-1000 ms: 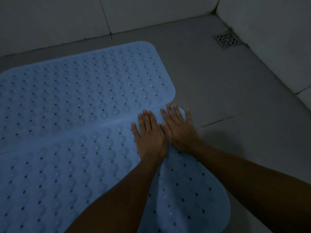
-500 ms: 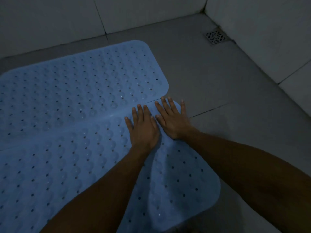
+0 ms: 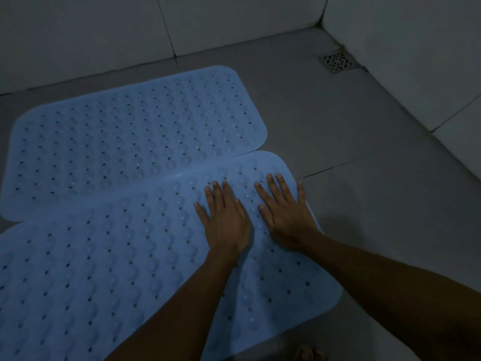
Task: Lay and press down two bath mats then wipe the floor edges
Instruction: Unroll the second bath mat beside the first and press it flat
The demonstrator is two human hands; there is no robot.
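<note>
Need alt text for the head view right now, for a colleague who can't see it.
Left hand and right hand press flat on the near blue bath mat, whose far edge overlaps the far blue bath mat. Grey tiled floor, floor drain by the corner.

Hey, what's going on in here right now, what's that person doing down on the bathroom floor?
A person is laying two blue bath mats on a grey tiled floor. The far mat lies flat near the wall. The near mat lies beside it, its long edge slightly overlapping the far one. The left hand and right hand press flat, fingers spread, on the near mat's far right corner. A floor drain sits in the room's corner. No cloth for wiping is in view.
</note>
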